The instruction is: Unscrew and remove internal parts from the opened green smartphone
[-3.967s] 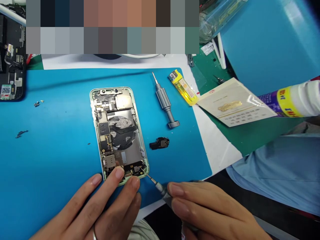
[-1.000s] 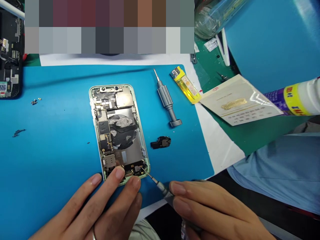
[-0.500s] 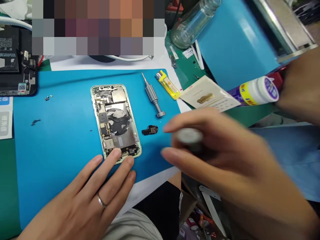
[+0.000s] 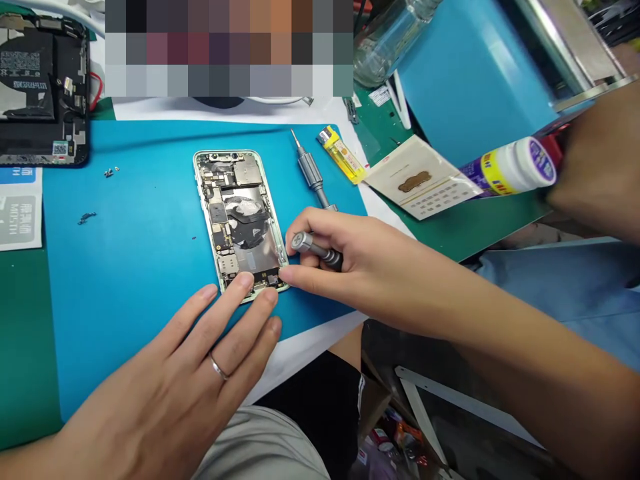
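Uncovered phone (image 4: 253, 256), on blue mat (image 4: 130, 293): left hand (image 4: 193, 377), grip spread, at its lower end; right hand (image 4: 357, 257), grip wrapped round screwdriver (image 4: 306, 244), beside it, which, if loosely palmed, could drop onto exposed components (image 4: 219, 213).

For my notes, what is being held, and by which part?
The right hand holds a screwdriver by its handle, capped end exposed; the left hand rests on the phone.

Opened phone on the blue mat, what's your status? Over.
Left grip: fingers on phone, lower end. Right grip: grey screwdriver, beside it. Phone flat, insides exposed. Left fingers partly hide its bottom edge.
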`<state>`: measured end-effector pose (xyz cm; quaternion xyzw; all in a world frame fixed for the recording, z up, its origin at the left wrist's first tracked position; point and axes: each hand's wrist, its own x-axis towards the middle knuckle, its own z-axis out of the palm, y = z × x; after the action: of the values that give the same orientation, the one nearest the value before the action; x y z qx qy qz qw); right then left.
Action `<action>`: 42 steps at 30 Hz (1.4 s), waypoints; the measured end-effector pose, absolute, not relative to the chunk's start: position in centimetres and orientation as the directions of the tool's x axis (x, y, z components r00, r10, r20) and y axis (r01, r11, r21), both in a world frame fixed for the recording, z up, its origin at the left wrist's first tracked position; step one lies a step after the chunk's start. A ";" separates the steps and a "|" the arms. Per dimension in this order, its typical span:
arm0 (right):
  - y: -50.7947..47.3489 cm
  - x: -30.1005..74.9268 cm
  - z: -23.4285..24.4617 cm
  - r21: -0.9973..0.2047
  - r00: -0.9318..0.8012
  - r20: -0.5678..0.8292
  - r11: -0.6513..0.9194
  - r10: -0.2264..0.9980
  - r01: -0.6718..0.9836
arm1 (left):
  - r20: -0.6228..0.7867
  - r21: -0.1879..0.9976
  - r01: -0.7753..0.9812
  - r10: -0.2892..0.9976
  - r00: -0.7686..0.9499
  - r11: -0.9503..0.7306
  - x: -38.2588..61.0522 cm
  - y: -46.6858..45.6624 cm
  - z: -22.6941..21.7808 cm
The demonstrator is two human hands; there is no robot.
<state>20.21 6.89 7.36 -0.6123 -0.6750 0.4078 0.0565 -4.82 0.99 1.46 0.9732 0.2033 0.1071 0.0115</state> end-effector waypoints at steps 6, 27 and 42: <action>7.0 20.0 7.4 -0.578 -0.236 -0.426 -0.061 0.873 0.814 | 0.228 0.060 0.400 0.403 0.886 -0.914 -4.9 0.9 1.2; 7.1 20.1 7.2 -0.515 -0.258 -0.411 0.011 0.874 0.857 | 0.222 0.072 0.395 0.401 0.889 -0.916 -4.8 1.2 1.3; 7.5 20.0 7.8 -0.422 -0.242 -0.472 0.024 0.848 0.906 | 0.215 0.084 0.392 0.401 0.891 -0.916 -4.8 1.2 1.4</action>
<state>19.97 7.45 7.75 -0.6139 -0.7143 0.3330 -0.0439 -4.76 1.16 1.43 0.9721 0.2038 0.1146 0.0192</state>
